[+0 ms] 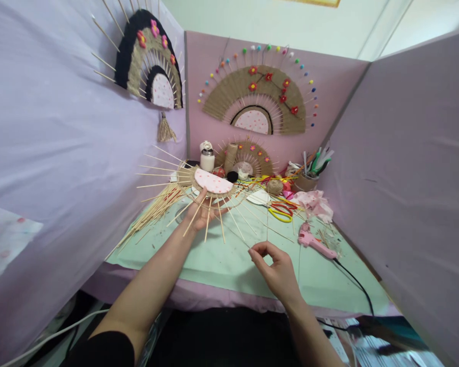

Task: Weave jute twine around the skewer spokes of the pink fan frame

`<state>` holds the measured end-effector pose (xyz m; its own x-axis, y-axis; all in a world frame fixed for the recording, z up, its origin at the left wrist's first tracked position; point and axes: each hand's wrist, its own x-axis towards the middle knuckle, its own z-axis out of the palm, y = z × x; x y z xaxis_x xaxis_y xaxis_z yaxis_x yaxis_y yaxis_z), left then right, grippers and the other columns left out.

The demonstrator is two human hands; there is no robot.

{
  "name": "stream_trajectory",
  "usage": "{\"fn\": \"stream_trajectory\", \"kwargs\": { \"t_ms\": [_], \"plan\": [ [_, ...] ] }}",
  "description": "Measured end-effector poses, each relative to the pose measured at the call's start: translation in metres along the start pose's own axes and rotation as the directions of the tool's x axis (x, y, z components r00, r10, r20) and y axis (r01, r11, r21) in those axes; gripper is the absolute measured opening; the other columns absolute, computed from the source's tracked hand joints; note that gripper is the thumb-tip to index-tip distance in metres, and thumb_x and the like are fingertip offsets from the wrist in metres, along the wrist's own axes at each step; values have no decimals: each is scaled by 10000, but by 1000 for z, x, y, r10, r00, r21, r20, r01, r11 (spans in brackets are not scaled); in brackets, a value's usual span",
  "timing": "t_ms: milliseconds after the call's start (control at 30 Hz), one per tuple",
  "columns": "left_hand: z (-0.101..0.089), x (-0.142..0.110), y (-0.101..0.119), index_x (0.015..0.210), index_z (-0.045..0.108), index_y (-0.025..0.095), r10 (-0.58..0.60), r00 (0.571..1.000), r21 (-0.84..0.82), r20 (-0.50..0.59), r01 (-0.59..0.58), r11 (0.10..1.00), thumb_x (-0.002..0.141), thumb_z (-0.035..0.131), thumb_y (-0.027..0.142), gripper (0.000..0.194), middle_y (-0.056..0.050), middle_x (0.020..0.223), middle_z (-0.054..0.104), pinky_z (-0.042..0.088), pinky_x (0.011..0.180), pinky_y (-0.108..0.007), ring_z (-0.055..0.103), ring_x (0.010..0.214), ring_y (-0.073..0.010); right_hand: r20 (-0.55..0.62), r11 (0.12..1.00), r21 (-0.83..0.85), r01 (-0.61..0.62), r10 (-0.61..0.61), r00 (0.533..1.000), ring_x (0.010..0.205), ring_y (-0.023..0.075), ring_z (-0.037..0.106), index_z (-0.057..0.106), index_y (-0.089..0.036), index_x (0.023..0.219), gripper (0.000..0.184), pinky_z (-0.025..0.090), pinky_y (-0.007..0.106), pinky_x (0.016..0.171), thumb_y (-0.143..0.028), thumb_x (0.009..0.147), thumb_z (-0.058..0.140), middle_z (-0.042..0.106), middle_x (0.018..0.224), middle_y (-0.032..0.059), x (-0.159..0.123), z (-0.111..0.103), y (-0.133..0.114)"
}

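Observation:
My left hand [204, 215] grips a half-round fan frame [213, 182] from below, thumb on its front edge. The frame has a pink dotted centre, a twine border and thin wooden sticks fanning outward. Between the thumb and forefinger of my right hand [273, 262] is a thin strand of twine [239, 239], pulled taut toward the frame. Another length of that strand runs up from the fingers toward a twine ball [274, 186]. My right hand is lower and to the right of the frame, apart from it.
Loose sticks [153, 213] lie at the left. Yellow and red scissors [282, 210], a pink glue gun [315, 243] with a black cord and crumpled pink fabric [315, 204] are on the right. A tool cup [306, 182] stands behind. Finished fans [258, 94] hang on the partitions.

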<state>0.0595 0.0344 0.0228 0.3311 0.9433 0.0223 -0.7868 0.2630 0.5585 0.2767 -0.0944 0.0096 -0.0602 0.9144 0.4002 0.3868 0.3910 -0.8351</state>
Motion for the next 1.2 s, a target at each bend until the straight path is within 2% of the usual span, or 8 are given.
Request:
{"fn": "stream_trajectory", "kwargs": {
  "t_ms": [367,600,700,867,933,1067,1133,1200],
  "plan": [
    [1,1,-1,1350,469,172,24,999,19,-35,-24,1000,921,463,377,475,-151,1188,661,441,1000,-521,594,1151,-300,-181,993,71,-95,107,978,611,152,569,660,-186,746,180,456,276,638,-345,818,615,632,630,10,3,8,14],
    [1,-1,0,1246,554,168,-87,995,-11,39,88,996,936,407,420,426,-132,1105,692,493,927,-495,572,1174,-315,-202,991,86,-100,115,973,668,162,584,658,-185,768,194,444,279,683,-361,826,602,649,681,16,8,12,25],
    [2,-5,-5,1219,577,163,-193,971,24,143,192,981,934,392,455,448,-149,1132,679,526,853,-485,572,1165,-341,-239,993,69,-101,115,964,660,159,567,638,-181,747,228,426,271,665,-384,836,586,625,670,9,13,13,29],
    [4,-10,-12,1246,573,157,-371,879,108,300,355,929,926,362,511,522,-178,1239,620,497,851,-557,525,1201,-391,-331,995,7,-104,100,938,643,152,526,618,-190,736,270,400,268,656,-419,862,550,573,646,-9,17,10,36],
    [3,-14,-11,1260,566,161,-389,843,120,371,372,920,907,375,554,562,-193,1266,598,514,814,-548,532,1190,-395,-274,999,-40,-28,16,961,635,150,519,635,-199,799,228,397,267,652,-404,863,558,570,652,-14,20,4,38],
    [-9,-24,-1,1256,566,188,-366,785,138,500,344,929,889,405,563,549,-152,1219,635,566,680,-453,631,1046,-343,17,946,-279,165,-167,986,646,150,538,663,-212,863,145,385,271,673,-338,853,592,601,666,-7,42,-18,39],
    [-19,-30,2,1234,577,198,-316,803,155,505,276,949,890,390,571,541,-120,1164,670,571,624,-414,681,916,-300,132,886,-405,227,-190,973,675,155,554,671,-206,854,154,381,273,691,-303,879,554,627,687,11,70,-32,38],
    [-27,-35,3,1148,619,161,-248,841,170,480,188,967,856,406,625,588,-123,1071,705,569,617,-364,699,833,-268,141,826,-523,209,-158,977,768,175,574,675,-188,833,188,386,281,738,-284,890,524,663,784,50,109,-43,40]
  ]
}}
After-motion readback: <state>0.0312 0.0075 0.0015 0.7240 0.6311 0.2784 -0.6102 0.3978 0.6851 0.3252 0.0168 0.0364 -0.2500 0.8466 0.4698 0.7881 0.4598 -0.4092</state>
